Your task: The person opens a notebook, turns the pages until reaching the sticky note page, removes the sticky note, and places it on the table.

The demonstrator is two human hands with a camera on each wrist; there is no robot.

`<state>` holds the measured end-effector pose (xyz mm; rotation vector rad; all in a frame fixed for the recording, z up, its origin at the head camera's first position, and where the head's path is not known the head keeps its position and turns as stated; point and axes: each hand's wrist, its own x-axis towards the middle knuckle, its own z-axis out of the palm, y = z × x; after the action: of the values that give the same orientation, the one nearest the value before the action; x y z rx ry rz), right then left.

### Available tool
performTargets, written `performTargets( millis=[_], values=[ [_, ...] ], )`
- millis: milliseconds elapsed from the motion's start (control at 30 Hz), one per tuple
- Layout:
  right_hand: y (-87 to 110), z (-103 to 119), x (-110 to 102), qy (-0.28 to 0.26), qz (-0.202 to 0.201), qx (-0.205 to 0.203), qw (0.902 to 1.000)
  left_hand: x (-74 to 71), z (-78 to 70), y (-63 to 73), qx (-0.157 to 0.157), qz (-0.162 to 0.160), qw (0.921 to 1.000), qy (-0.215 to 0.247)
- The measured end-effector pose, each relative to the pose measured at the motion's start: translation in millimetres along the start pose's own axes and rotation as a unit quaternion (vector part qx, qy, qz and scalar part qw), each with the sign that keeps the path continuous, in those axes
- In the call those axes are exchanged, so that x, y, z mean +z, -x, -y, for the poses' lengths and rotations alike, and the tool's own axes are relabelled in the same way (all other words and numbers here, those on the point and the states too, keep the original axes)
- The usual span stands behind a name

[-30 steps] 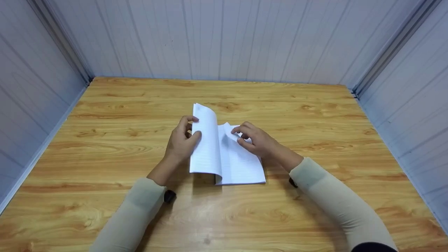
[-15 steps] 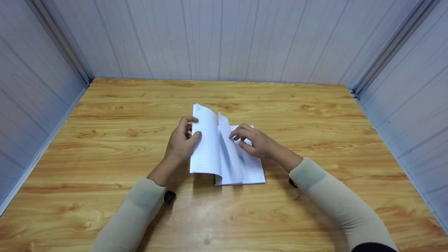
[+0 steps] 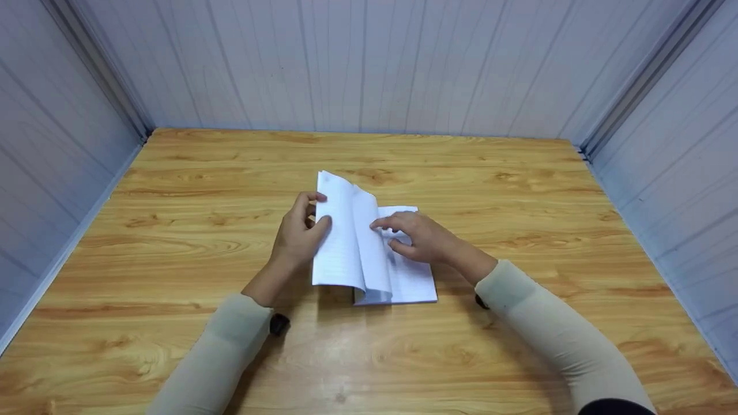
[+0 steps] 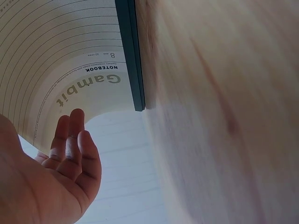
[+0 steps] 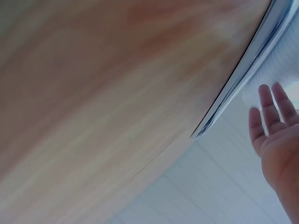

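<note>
A notebook [image 3: 414, 276] with white lined pages lies spread on the table, its left pages raised in a curve. My left hand [image 3: 301, 233] grips the outer edge of those raised pages, thumb on top and fingers behind. In the left wrist view the underside of the pages [image 4: 93, 70] shows lines and the print "Gambit NOTEBOOK", beside a dark green spine [image 4: 131, 56]. A single page [image 3: 372, 248] stands curved in the middle, leaning left. Against it rest the extended fingers of my right hand [image 3: 424, 235]; the right wrist view shows these fingers nearly straight.
The wood-grain table [image 3: 190, 230] spreads around the notebook on all sides. Pale panelled walls [image 3: 363, 63] stand behind the table and at its left and right. A dark band [image 3: 280, 324] shows at the left sleeve.
The single page has swung from right to left, toward the raised pages. My right fingers pinched its edge before, then straightened and moved slightly left against it. The left hand stays put.
</note>
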<state>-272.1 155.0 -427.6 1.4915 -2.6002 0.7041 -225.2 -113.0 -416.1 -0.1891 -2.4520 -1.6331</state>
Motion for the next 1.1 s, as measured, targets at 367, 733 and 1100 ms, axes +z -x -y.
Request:
performTargets(
  millis=[367, 733, 1100],
  values=[
    [-0.5, 1.7, 1.5, 0.018, 0.028, 0.001, 0.9994, -0.2, -2.2, 0.3, -0.006, -0.002, 0.9997, -0.024],
    [-1.2, 1.5, 0.7, -0.019, 0.06, -0.038, 0.9973, 0.3, -2.2, -0.9, -0.011, 0.008, 0.9999, 0.0],
    [-0.4, 6.6, 1.1, 0.026, 0.092, -0.006, 0.9954, 0.9, -3.3, -0.5, -0.012, 0.009, 0.9996, -0.023]
  ],
)
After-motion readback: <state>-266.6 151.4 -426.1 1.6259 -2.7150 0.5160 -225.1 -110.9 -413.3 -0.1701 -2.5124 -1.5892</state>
